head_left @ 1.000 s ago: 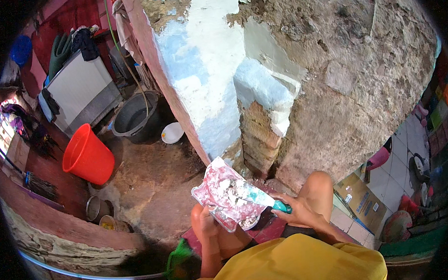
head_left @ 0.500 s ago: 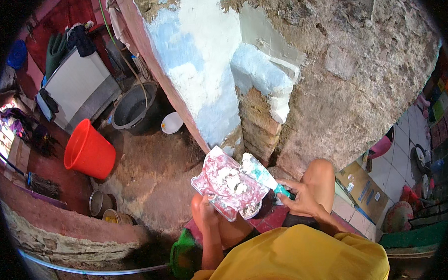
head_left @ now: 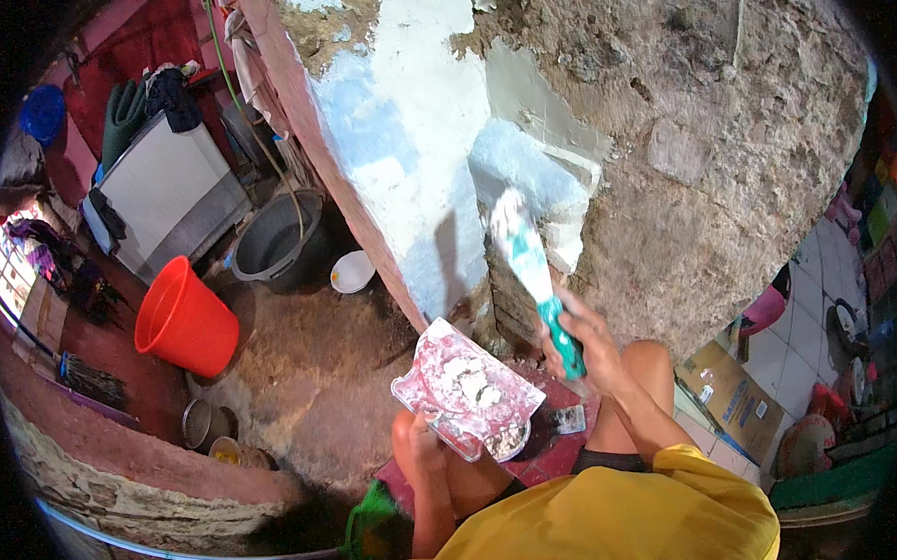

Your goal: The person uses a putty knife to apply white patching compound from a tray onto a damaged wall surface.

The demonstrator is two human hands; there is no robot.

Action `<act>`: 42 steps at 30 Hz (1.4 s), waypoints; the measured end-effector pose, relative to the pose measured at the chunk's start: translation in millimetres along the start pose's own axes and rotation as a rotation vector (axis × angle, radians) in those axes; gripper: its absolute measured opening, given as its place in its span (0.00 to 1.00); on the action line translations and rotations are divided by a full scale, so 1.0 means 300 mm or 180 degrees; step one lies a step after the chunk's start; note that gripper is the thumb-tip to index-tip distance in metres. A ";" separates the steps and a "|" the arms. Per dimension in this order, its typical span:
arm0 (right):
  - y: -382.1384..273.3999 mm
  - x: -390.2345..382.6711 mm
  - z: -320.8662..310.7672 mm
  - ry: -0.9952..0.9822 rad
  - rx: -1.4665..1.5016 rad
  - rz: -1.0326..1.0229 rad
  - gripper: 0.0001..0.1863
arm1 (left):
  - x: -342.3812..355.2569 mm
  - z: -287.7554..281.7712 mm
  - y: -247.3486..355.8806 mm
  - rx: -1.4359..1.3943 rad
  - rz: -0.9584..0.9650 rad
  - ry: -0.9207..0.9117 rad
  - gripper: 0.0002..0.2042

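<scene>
My left hand (head_left: 430, 438) grips the near left edge of a pink plastic tray (head_left: 425, 378), smeared with white paste (head_left: 470, 381). My right hand (head_left: 589, 340) is closed round the green handle of a putty knife (head_left: 530, 260). White paste covers much of its blade, which is raised before the wall corner. White and pale blue coating (head_left: 402, 132) lies on that corner, and a pale block (head_left: 534, 166) juts out beside it. Under the tray's near edge shows part of a container of white paste (head_left: 508, 441). A second small scraper (head_left: 567, 420) lies on the red tiles beside it.
A red bucket (head_left: 187, 317), a black tub (head_left: 279, 249) and a white bowl (head_left: 352, 272) stand on the floor to the left. Rough bare wall (head_left: 724, 168) fills the right. A flattened cardboard box (head_left: 731, 398) lies at the lower right; green netting (head_left: 369, 524) is near my left arm.
My right hand has lifted the putty knife up and away from the tray toward the wall corner. The second scraper has come into sight. The tray has shifted slightly in view.
</scene>
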State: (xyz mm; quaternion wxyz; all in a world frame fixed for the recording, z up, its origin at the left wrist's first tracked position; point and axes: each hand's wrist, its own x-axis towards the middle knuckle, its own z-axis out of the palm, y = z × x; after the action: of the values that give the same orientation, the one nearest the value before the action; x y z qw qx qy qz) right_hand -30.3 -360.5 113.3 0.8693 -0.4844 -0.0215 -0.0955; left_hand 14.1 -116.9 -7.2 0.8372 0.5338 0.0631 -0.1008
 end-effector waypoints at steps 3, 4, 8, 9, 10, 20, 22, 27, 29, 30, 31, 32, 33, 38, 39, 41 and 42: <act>-0.065 0.124 0.077 -0.0012 0.0183 -0.0497 0.29 | 0.030 -0.049 -0.051 0.0051 0.0282 0.0081 0.09; -0.085 0.167 0.096 -0.0050 0.0272 -0.0678 0.29 | 0.036 -0.049 -0.063 -0.0052 0.0192 0.0196 0.09; -0.142 0.318 0.176 0.0007 0.0473 -0.1210 0.29 | 0.045 -0.046 -0.083 0.0787 0.0656 0.0441 0.11; -0.148 0.350 0.193 0.0080 0.0514 -0.1290 0.29 | 0.045 -0.052 -0.081 0.1139 0.0805 0.0422 0.12; -0.150 0.384 0.211 0.0148 0.0412 -0.1423 0.29 | 0.043 -0.052 -0.081 0.1486 0.0956 0.0424 0.13; -0.107 0.534 0.269 0.0239 0.0855 -0.1793 0.27 | -0.020 0.020 0.027 0.0812 0.0904 -0.0049 0.12; -0.106 0.511 0.277 0.0267 0.0760 -0.1862 0.28 | -0.026 0.032 0.040 0.0205 0.0420 0.0061 0.12; -0.125 0.531 0.307 0.0821 0.0271 -0.2442 0.28 | -0.029 -0.015 0.034 0.1024 0.0208 -0.0190 0.14; -0.121 0.565 0.315 0.1187 -0.0249 -0.2716 0.27 | -0.031 -0.044 0.053 0.3182 0.1234 -0.0228 0.13; -0.119 0.584 0.311 0.1370 -0.0513 -0.2845 0.27 | -0.035 -0.047 0.061 0.4486 0.1876 -0.0260 0.13; -0.108 0.615 0.289 0.1484 -0.0965 -0.3000 0.26 | -0.028 -0.049 0.046 0.4024 0.1699 -0.0112 0.11; -0.100 0.658 0.251 0.1657 -0.1525 -0.3267 0.26 | -0.019 -0.048 0.025 0.3553 0.1541 0.0032 0.10; -0.098 0.698 0.220 0.1831 -0.2092 -0.3514 0.25 | -0.014 -0.036 0.019 0.3240 0.1593 0.0120 0.10; -0.186 0.788 0.143 0.1903 -0.3966 -0.3973 0.28 | 0.027 -0.081 -0.083 0.2260 0.1491 0.0304 0.11; -0.222 0.784 0.130 0.2024 -0.4534 -0.3656 0.31 | 0.029 -0.091 -0.094 0.2054 0.1288 0.0302 0.11; -0.274 0.758 0.096 0.2026 -0.5156 -0.2990 0.37 | 0.023 -0.061 -0.065 0.1591 0.1015 0.0308 0.09; -0.279 0.757 0.082 0.2003 -0.5417 -0.2627 0.41 | 0.015 -0.039 -0.032 0.1194 0.0833 0.0279 0.09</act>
State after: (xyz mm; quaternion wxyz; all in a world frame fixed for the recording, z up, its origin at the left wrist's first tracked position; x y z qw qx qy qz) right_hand 178.2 -415.7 226.0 0.0974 -0.8535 0.1189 -0.4979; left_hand 16.1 -110.6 -21.5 0.7257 0.6876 0.0097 0.0219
